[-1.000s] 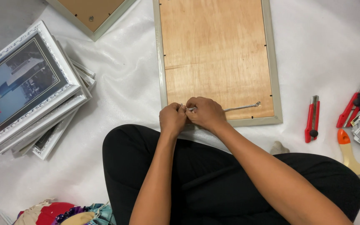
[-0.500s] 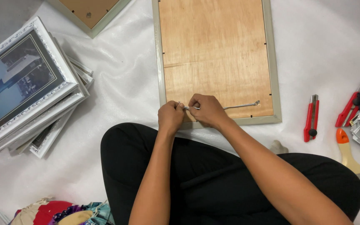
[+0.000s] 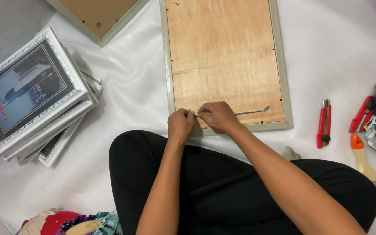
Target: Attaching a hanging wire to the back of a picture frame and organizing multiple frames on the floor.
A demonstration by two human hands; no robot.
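- picture frame (image 3: 283,78) lying face down: pale grey-green border around a warm orange-brown plywood back with streaky grain
- hanging wire (image 3: 251,112): silvery grey
- second frame (image 3: 99,19) at top: the same pale green and tan
- stack of frames (image 3: 35,93): white ornate moulding, black inner band, blue-grey print
- floor sheet (image 3: 127,82): white, slightly glossy
- trousers (image 3: 223,187): black
- two utility knives (image 3: 323,124): red with black
- paintbrush (image 3: 368,167): orange and cream handle, bristles possibly tan
- cloth bundle (image 3: 66,222): red, purple and teal, blurred

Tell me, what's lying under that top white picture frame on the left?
Under the top white frame more white frames are stacked; only their edges and corners stick out. Their pictures are covered, and the exact count can't be told. Bubble wrap lies beneath the pile.
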